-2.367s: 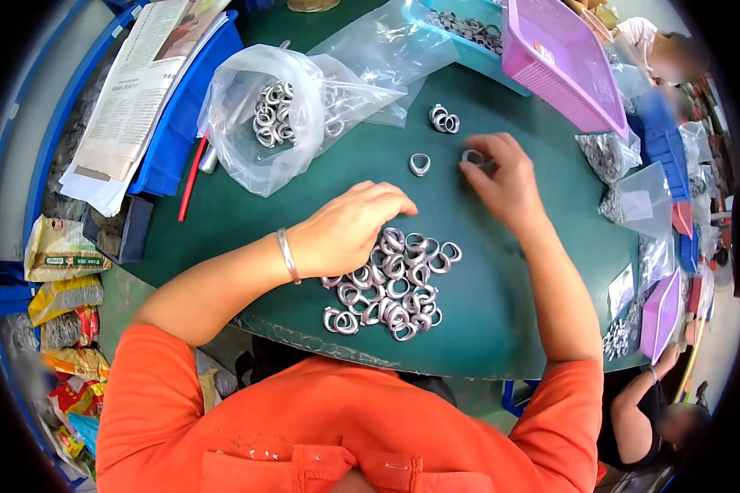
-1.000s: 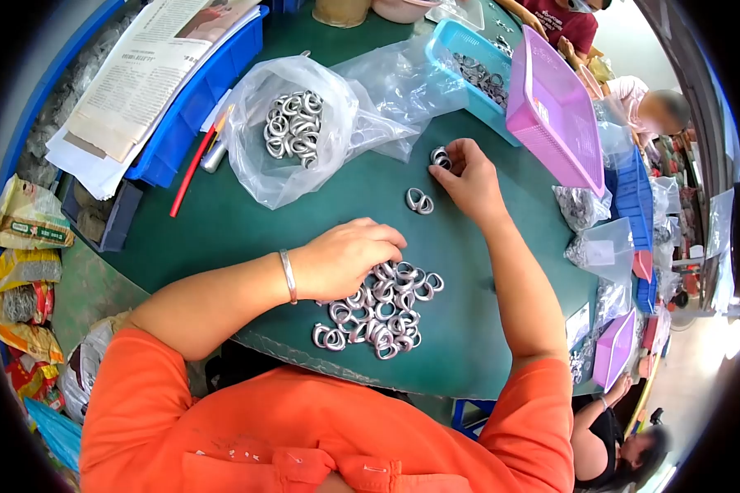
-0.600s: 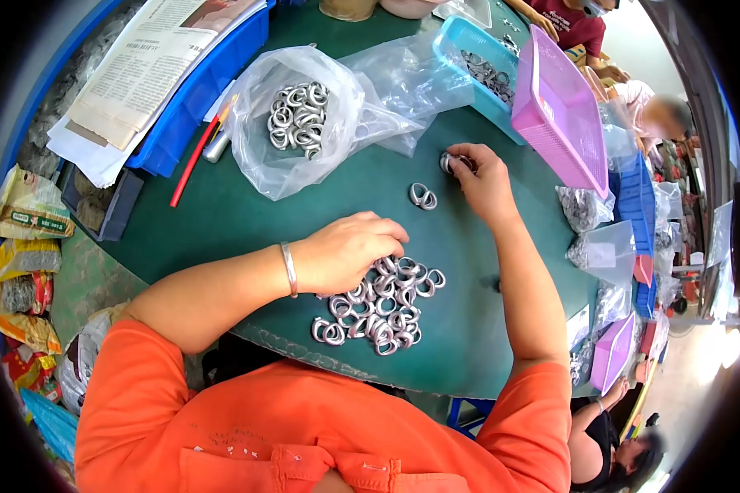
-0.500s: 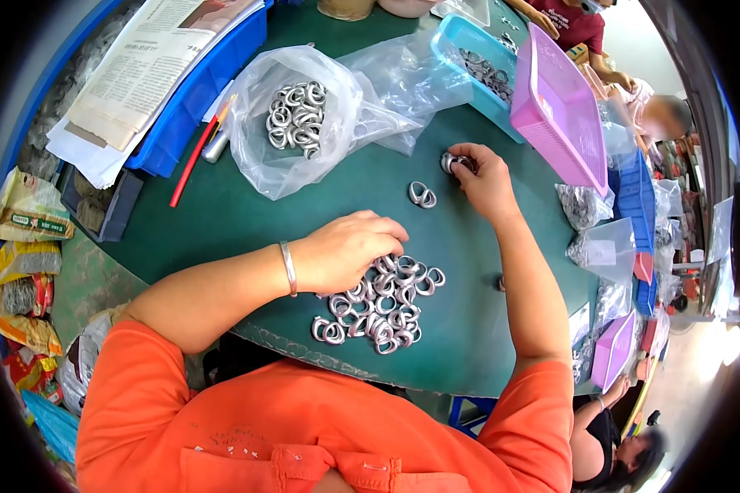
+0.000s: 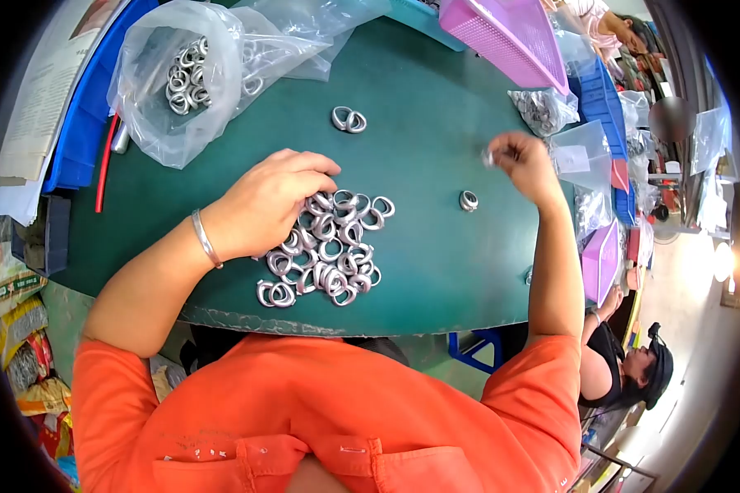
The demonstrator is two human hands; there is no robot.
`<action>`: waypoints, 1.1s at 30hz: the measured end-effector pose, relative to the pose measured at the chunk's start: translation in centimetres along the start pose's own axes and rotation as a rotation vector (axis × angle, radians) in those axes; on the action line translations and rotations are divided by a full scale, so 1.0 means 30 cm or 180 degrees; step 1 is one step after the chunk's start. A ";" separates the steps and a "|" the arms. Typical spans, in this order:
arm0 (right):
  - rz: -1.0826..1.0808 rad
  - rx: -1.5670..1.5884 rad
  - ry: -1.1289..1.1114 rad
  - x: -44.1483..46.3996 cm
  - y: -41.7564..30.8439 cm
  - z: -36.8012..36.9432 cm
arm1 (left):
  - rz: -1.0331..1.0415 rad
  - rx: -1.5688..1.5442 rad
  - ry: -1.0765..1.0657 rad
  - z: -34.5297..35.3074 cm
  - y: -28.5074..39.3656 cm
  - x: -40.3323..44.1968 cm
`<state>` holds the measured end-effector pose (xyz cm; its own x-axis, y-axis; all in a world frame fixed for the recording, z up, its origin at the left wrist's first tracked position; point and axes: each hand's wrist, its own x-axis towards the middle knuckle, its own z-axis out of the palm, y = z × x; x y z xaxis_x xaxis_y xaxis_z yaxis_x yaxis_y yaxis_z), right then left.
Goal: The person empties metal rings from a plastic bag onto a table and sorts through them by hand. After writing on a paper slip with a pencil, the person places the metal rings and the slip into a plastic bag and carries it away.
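My left hand (image 5: pixel 273 201) rests at the upper left edge of a pile of silver metal rings (image 5: pixel 330 248). Its fingers are bent together over the rings; whatever lies under the fingertips is hidden. Off to the right, my right hand (image 5: pixel 528 167) is raised, blurred by motion, with a small silver ring (image 5: pixel 489 157) pinched at its fingertips. A single ring (image 5: pixel 469 201) stands on the green table (image 5: pixel 419 271) below that hand. Two touching rings (image 5: pixel 349 120) lie above the pile. Beside my right forearm, another small metal piece (image 5: pixel 529 275) is partly covered.
An open plastic bag (image 5: pixel 152 123) holding more rings is at the upper left, near a red pencil (image 5: pixel 105 168) and a blue tray (image 5: pixel 86 107). A pink basket (image 5: pixel 510 41) stands at the back. Filled bags (image 5: pixel 544 111) line the right edge. A co-worker (image 5: pixel 612 361) sits at the right.
My right hand has moved right, away from the two touching rings, carrying a ring. My left hand stays at the pile. The whole view has shifted, so the table things appear higher and further left.
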<state>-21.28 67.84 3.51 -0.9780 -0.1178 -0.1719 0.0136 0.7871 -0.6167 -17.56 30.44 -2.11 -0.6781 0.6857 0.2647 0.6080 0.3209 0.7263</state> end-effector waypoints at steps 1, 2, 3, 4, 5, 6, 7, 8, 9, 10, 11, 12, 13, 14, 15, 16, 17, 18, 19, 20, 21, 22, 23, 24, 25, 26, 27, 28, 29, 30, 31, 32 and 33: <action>0.0204 -0.0052 -0.0311 -0.028 0.025 0.007 | -0.0005 0.0018 0.0021 -0.002 0.000 -0.003; 0.0164 -0.0037 -0.0329 -0.050 0.018 0.006 | -0.0032 0.0034 0.0027 -0.002 0.005 -0.001; 0.0223 -0.0240 -0.0250 -0.066 -0.001 0.008 | -0.0079 0.0084 0.0049 0.000 0.003 -0.001; 0.0263 -0.0431 -0.0177 -0.071 -0.017 0.016 | -0.0019 0.0067 0.0070 0.004 -0.003 -0.003; 0.0158 -0.0124 0.0265 -0.067 -0.021 0.027 | 0.0031 0.0055 0.0087 0.008 -0.008 -0.008; 0.0175 0.0134 0.0424 -0.050 -0.051 0.041 | 0.0023 0.0049 0.0114 0.011 -0.009 -0.009; 0.0200 0.0396 0.0586 -0.035 -0.089 0.053 | 0.0016 0.0065 0.0145 0.013 -0.007 -0.009; -0.0143 0.0617 0.0687 -0.023 -0.133 0.091 | 0.0019 0.0100 0.0150 0.013 -0.006 -0.009; -0.0208 0.0665 0.0663 0.000 -0.171 0.132 | 0.0031 0.0130 0.0157 0.013 -0.006 -0.009; -0.0638 0.0604 0.0613 0.023 -0.210 0.171 | 0.0003 0.0162 0.0133 0.015 -0.007 -0.010; -0.1060 0.0531 0.0567 0.044 -0.250 0.209 | -0.0018 0.0181 0.0111 0.018 -0.008 -0.010; -0.1173 0.0561 0.0509 0.065 -0.296 0.250 | -0.0019 0.0210 0.0078 0.017 -0.008 -0.011; -0.1097 0.0458 0.0446 0.089 -0.329 0.285 | -0.0030 0.0244 0.0099 0.017 -0.008 -0.012; -0.1076 0.0364 0.0393 0.118 -0.353 0.316 | -0.0024 0.0203 0.0109 0.017 -0.009 -0.012; -0.1049 0.0268 0.0342 0.145 -0.363 0.340 | -0.0015 0.0156 0.0116 0.019 -0.011 -0.013; -0.1070 0.0268 0.0345 0.176 -0.344 0.362 | 0.0052 0.0188 0.0171 0.024 -0.016 -0.015; -0.1228 0.0318 0.0319 0.208 -0.312 0.387 | 0.0054 0.0203 0.0185 0.026 -0.017 -0.016; -0.1393 0.0363 0.0291 0.228 -0.306 0.392 | 0.0070 0.0169 0.0157 0.025 -0.018 -0.016; -0.1431 0.0352 0.0279 0.230 -0.301 0.376 | 0.0075 0.0137 0.0144 0.025 -0.020 -0.016; -0.1516 0.0252 0.0515 0.222 -0.312 0.360 | 0.0164 0.0297 0.0159 0.026 -0.020 -0.016; -0.1638 0.0198 0.0722 0.219 -0.335 0.359 | 0.0313 0.0268 0.0232 0.029 -0.031 -0.017; -0.1734 0.0174 0.0776 0.208 -0.358 0.352 | 0.0339 0.0250 0.0235 0.032 -0.038 -0.017; -0.1835 0.0152 0.0829 0.191 -0.393 0.350 | 0.0362 0.0233 0.0244 0.033 -0.041 -0.018; -0.1968 0.0212 0.0748 0.174 -0.442 0.364 | 0.0331 0.0185 0.0245 0.031 -0.041 -0.020; -0.2184 0.0236 0.0698 0.152 -0.490 0.372 | 0.0321 0.0126 0.0247 0.034 -0.040 -0.018; -0.2387 0.0246 0.0663 0.140 -0.539 0.382 | 0.0358 0.0152 0.0303 0.046 -0.049 -0.015; -0.2774 0.0279 0.0594 0.131 -0.593 0.403 | 0.0362 0.0132 0.0420 0.046 -0.043 -0.012; -0.3164 0.0244 0.0567 0.124 -0.658 0.426 | 0.0181 -0.0041 0.0357 0.045 -0.034 -0.007; -0.3552 0.0207 0.0547 0.118 -0.724 0.450 | 0.0008 -0.0215 0.0295 0.041 -0.017 -0.007; -0.3938 0.0152 0.0495 0.121 -0.794 0.472 | -0.0448 -0.0672 0.0459 0.045 0.005 -0.020; -0.4320 0.0093 0.0453 0.129 -0.861 0.496 | 0.0064 -0.0049 0.0558 0.037 0.015 -0.037; -0.4511 -0.0100 0.0463 0.138 -0.921 0.531 | 0.0264 -0.0094 0.0791 0.035 0.040 -0.064; -0.4695 -0.0300 0.0488 0.149 -0.976 0.567 | 0.0477 -0.0137 0.1013 0.008 0.074 -0.098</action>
<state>-22.52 33.97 7.72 -0.1096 -0.7663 0.6331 -0.9928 0.0537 -0.1069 -14.11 29.30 -1.43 -0.6814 0.4831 0.5498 0.6971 0.1997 0.6886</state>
